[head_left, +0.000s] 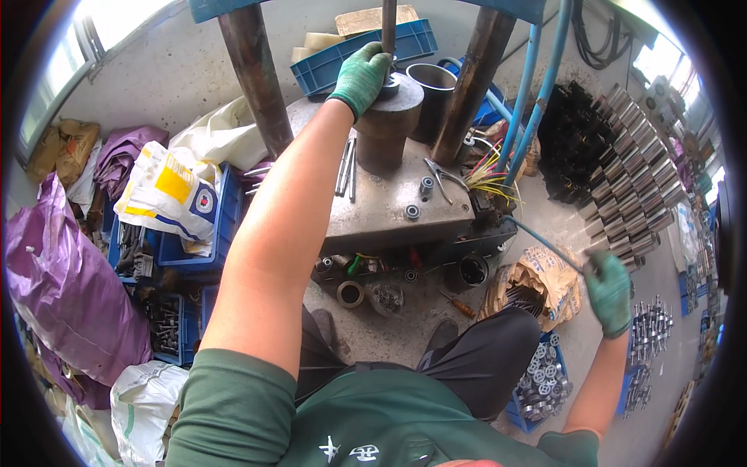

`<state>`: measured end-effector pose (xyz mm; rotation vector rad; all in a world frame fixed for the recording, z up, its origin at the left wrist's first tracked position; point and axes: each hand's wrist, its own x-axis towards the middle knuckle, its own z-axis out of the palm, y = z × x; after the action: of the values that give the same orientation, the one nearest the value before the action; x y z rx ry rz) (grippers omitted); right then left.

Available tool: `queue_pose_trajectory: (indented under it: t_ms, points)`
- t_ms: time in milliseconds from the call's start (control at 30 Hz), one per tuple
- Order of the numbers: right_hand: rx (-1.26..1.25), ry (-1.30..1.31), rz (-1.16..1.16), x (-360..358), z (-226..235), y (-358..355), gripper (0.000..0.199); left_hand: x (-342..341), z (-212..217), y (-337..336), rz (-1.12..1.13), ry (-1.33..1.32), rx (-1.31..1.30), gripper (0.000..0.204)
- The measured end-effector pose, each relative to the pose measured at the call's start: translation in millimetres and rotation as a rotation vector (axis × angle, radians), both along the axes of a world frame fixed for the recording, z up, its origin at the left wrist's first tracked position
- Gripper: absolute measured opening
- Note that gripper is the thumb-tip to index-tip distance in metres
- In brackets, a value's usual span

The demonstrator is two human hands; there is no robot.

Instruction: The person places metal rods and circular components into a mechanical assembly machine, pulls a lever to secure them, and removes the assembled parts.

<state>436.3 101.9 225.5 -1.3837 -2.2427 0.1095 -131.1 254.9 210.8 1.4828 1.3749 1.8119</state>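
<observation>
My left hand [362, 81], in a green glove, reaches up to the press. Its fingers close about the lower part of an upright metal rod [388, 27], just above a dark ring [391, 84] on a thick steel pedestal [387, 124]. The glove hides part of where rod and ring meet. Off to the right, my right hand [609, 296], gloved in green too and slightly blurred, closes at the end of a thin blue lever [545, 243]. On the press bed [373, 219] lie pliers [441, 177], several thin metal rods [347, 167] and two small bearing-like parts [412, 211].
Brown columns [257, 78] flank the pedestal. A blue crate [311, 70] and a dark pipe [433, 97] stand behind it. Purple sacks [70, 280] and blue bins [226, 222] fill the left. Rightward are stacked metal cylinders [634, 171], a torn paper bag [545, 280] and a bin of round parts [541, 381].
</observation>
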Motion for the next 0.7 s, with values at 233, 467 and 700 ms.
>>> queue_pose_trajectory:
  t_ms: [233, 467, 700]
  points:
    - [0.436, 0.048, -0.112, -37, 68, 121, 0.035, 8, 6, -12, -0.010, 0.014, -0.054, 0.032]
    - [0.393, -0.075, -0.181, -50, 88, 170, 0.035, 3, 4, -8, 0.011, 0.021, -0.012, 0.034]
    - [0.275, -0.080, -0.242, -47, 85, 180, 0.033, 12, 12, -25, -0.046, 0.020, -0.030, 0.034]
